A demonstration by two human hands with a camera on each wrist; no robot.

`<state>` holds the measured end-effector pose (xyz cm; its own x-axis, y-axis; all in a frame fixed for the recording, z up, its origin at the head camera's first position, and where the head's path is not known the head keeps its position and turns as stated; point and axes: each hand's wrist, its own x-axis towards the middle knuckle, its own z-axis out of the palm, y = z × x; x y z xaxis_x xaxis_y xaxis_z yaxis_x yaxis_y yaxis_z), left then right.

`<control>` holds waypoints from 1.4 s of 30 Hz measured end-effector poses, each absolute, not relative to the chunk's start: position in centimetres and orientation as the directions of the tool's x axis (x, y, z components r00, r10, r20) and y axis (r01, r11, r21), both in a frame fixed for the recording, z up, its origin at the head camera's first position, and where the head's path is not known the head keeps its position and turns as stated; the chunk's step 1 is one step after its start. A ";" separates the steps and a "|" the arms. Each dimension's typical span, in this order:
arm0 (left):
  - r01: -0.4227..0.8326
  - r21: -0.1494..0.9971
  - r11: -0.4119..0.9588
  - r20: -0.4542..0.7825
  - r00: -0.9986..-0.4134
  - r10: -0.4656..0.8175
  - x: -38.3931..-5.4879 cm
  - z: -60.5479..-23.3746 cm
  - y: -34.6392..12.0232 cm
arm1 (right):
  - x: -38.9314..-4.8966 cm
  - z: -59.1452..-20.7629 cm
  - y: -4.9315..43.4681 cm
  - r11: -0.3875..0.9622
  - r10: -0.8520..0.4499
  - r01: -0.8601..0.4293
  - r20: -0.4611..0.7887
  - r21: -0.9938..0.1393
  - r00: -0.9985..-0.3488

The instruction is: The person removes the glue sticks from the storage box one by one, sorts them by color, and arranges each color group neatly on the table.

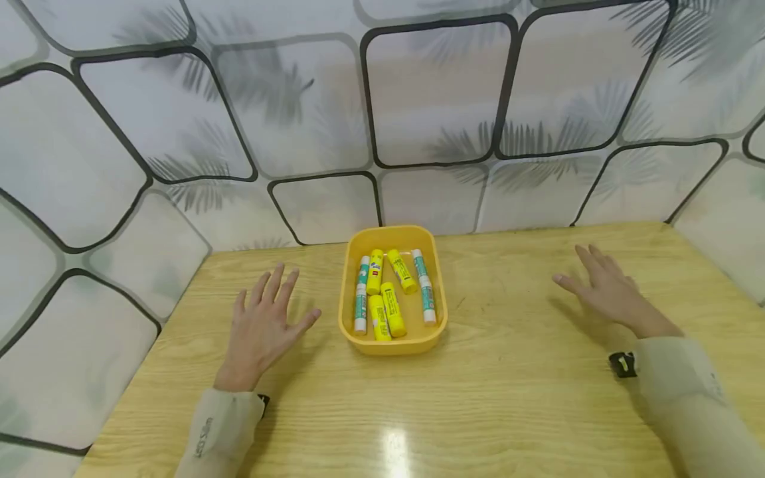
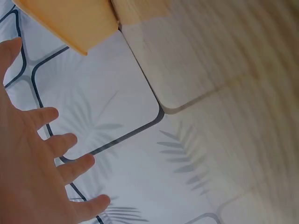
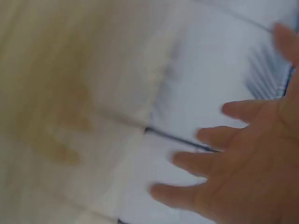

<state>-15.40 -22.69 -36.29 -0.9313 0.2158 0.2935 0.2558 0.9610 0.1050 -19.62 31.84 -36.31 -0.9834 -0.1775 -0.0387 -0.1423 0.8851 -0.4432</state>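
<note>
A yellow-orange plastic basket (image 1: pixel 427 342) stands on the wooden table near the wall. Inside lie several yellow glue sticks (image 1: pixel 392 309) and two longer white-and-teal tubes (image 1: pixel 425 287), one along each side. To the left of the basket, my left hand (image 1: pixel 263 332) is spread over the table and holds nothing. The left wrist view shows its spread fingers (image 2: pixel 77 168) and a corner of the basket (image 2: pixel 74 21) above. My right hand (image 1: pixel 609 295) is farther from the basket, on the right, its fingers extended and holding nothing. Its fingers (image 3: pixel 196 161) also show in the right wrist view.
The wooden table (image 1: pixel 478 398) reaches back to a wall (image 1: pixel 436 99) patterned with dark outlines and grey leaves. This wall covering also runs along the left and right sides. Each wrist has a dark band, with a light sleeve (image 1: pixel 687 392) on the arm.
</note>
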 end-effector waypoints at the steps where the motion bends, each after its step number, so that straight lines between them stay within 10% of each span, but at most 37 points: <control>1: 0.263 0.106 0.959 0.288 -0.931 0.224 -15.4 -36.2 -22.7 | -19.8 -35.9 31.6 0.860 -0.187 -0.135 -0.058 -0.492 -0.981; 15: 0.403 0.130 0.906 0.279 -0.892 0.356 -14.8 -35.6 -20.9 | -22.6 -30.4 28.0 0.578 -0.238 -0.030 -0.133 -0.815 -0.962; 42: 0.503 0.122 0.855 0.262 -0.848 0.461 -14.3 -36.1 -18.7 | -25.5 -27.5 19.4 0.340 -0.278 0.092 -0.193 -0.936 -0.941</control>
